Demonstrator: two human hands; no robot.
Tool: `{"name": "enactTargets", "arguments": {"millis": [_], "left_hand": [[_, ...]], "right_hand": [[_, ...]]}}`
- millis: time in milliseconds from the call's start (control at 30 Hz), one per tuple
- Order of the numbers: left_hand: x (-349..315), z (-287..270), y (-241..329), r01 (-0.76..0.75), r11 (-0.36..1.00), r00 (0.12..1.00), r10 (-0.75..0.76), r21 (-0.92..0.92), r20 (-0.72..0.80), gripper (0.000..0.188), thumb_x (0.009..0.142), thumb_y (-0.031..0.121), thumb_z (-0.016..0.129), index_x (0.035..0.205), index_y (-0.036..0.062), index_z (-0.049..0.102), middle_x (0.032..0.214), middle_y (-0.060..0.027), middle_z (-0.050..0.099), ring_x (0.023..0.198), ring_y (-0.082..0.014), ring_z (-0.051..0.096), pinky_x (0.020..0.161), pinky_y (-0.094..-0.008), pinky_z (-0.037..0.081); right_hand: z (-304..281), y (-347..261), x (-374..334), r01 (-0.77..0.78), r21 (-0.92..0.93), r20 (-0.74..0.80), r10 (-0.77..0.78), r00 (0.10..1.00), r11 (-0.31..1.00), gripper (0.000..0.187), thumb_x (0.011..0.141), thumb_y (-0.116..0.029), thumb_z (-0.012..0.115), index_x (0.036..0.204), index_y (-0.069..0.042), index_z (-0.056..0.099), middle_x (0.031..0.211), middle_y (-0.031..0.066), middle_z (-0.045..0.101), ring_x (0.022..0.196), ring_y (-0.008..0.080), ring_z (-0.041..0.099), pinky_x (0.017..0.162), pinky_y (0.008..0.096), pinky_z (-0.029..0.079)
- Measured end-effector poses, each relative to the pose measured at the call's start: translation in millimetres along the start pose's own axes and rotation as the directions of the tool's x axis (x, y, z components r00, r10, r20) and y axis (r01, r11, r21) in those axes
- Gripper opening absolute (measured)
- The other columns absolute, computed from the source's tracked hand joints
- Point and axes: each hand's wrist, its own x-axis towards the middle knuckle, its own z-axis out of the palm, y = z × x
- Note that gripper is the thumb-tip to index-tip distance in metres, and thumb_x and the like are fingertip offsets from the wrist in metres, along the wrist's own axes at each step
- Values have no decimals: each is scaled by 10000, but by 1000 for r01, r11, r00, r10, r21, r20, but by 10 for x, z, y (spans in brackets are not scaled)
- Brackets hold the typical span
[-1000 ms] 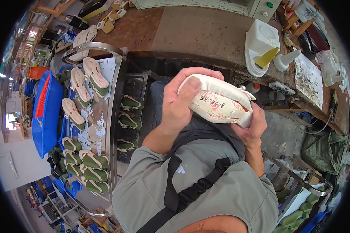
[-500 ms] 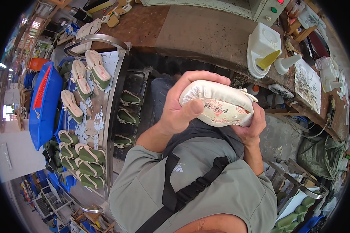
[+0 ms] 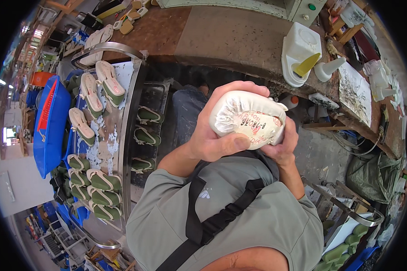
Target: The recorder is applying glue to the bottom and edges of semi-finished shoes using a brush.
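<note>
Both my hands hold a cream shoe upper pulled over a last, in front of my chest. Its underside faces up, with handwritten marks and gathered fabric at one end. My left hand wraps the gathered end, fingers over the far side and thumb pressed on the underside. Around the other end closes my right hand, its fingertips partly hidden behind the shoe.
A metal-edged rack on the left carries cream and green shoes and green-strapped pieces. A blue tray leans beyond it. On the brown bench stand a white glue container with a yellow spatula and a white nozzle.
The shoe upper has turned slightly in my hands, so its gathered end shows more. My left thumb has moved right and down onto the underside. The view has shifted a little.
</note>
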Motion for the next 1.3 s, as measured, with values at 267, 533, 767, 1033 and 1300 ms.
{"name": "enactTargets", "arguments": {"millis": [267,533,767,1033,1300], "left_hand": [[-48,-29,-1,52,998,995,-48,39,-90,515,875,138,566,1284,-69,330,1263,-222,479,1120,-254,539,931,-362,460],[-5,-60,-76,22,1000,953,-15,21,-303,311,863,91,582,1113,-74,496,1068,-208,610,976,-258,619,854,-368,511],[126,-316,-170,-3,989,884,-67,-149,-462,324,832,149,535,1055,-86,529,1000,-219,615,929,-316,636,834,-415,526],[109,-405,-148,-66,963,871,-73,-263,-486,331,841,152,518,1087,-68,528,1011,-223,620,956,-361,629,836,-450,528],[154,-407,-126,-161,970,931,89,-181,-354,520,939,366,444,1257,-43,391,1177,-251,532,1075,-370,568,900,-456,491]], "right_hand": [[56,16,-46,25,-69,-67,-30,997,997,790,489,-191,866,1158,25,505,988,164,619,812,298,625,707,350,508],[75,20,-33,162,-288,-113,-201,973,944,820,542,-203,865,1204,34,445,1018,186,596,859,331,616,739,379,506],[42,-53,140,166,-335,14,-172,985,928,861,530,-175,859,1247,27,426,1031,195,588,842,344,606,745,403,509],[-39,-22,198,260,-306,23,-266,964,916,863,530,-164,854,1266,8,438,992,203,586,805,317,599,645,376,516],[-12,-101,264,275,-155,-7,-279,960,949,791,579,-228,847,1266,-53,497,954,179,594,727,271,598,560,328,491]]}}
